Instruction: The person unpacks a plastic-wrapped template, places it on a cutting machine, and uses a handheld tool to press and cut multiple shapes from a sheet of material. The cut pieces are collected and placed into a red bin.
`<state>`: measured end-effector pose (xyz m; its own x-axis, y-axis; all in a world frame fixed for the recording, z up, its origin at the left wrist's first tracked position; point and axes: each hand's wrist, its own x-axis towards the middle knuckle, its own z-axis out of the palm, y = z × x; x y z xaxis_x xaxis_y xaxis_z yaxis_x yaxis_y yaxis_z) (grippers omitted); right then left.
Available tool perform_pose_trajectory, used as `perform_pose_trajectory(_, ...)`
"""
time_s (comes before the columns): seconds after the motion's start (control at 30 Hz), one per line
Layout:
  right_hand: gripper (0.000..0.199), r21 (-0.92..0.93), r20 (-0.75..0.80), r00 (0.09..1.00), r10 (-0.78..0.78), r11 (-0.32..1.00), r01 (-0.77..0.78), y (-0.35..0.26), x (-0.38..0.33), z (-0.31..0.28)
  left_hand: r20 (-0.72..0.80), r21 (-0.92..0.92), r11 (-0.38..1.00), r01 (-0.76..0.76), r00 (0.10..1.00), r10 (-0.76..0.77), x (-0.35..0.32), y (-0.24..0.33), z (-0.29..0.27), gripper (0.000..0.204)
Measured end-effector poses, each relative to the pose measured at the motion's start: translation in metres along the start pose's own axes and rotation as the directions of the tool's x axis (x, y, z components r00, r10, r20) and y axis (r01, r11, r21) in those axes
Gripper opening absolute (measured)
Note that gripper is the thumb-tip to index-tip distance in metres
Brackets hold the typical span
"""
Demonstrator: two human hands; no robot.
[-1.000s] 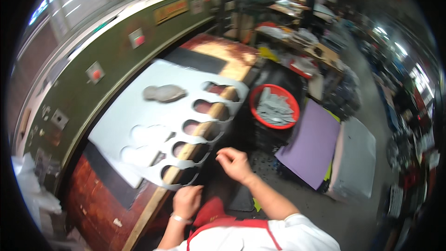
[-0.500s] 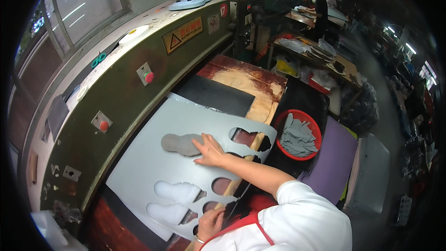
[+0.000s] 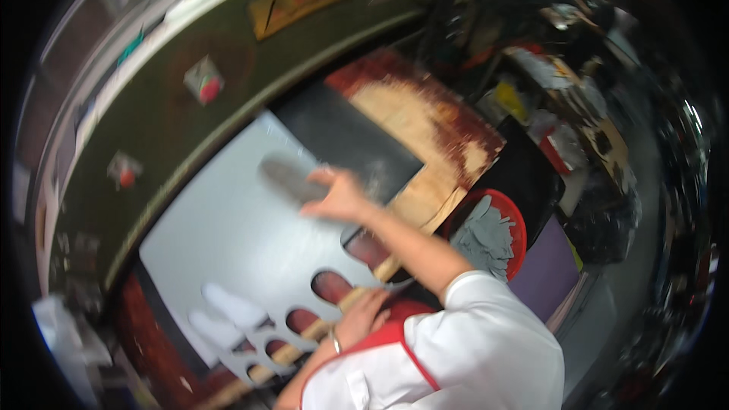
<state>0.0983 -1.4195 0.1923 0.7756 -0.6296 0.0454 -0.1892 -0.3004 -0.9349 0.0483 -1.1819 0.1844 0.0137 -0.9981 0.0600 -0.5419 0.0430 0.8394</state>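
I am closing my right hand (image 3: 338,196) on the sole-shaped cutting die (image 3: 292,179) atop the grey sheet (image 3: 228,250), one edge already punched through with sole-shaped holes and most still uncut, while my left hand (image 3: 363,317) is pinching the sheet's near edge.

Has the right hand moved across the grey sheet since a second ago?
Yes. The right hand has gone from the sheet's near cut-out edge up the grey sheet to the dark sole-shaped piece, toward the green machine.
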Motion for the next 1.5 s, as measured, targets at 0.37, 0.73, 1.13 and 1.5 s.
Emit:
perform_pose_trajectory(0.37, 0.065, -0.803, 0.024, 0.876, -0.481, 0.512, 0.303, 0.06, -0.064, -0.122, -0.152, 0.323, 0.938, 0.128, 0.985, -0.082, 0.038, 0.003, 0.019, 0.024)
perform_pose_trajectory(0.73, 0.049, 0.53, 0.492, 0.87, -0.023, 0.801, -0.279, -0.038, -0.072, -0.09, -0.416, -0.065, 0.996, -0.054, 0.909, 0.022, 0.034, 0.047, -0.001, 0.121)
perform_pose_trajectory(1.13, 0.063, 0.671, 0.541, 0.691, -0.48, 0.741, -0.01, -0.119, -0.081, 0.008, -0.826, -0.42, 0.892, 0.168, 0.335, -0.453, -0.081, 0.132, -0.078, 0.06)
perform_pose_trajectory(1.5, 0.055, -0.125, 0.308, 0.592, -0.745, 0.585, 0.801, -0.084, -0.034, 0.04, -0.276, 0.702, 0.704, 0.104, 0.952, 0.135, -0.278, 0.296, -0.243, 0.023)
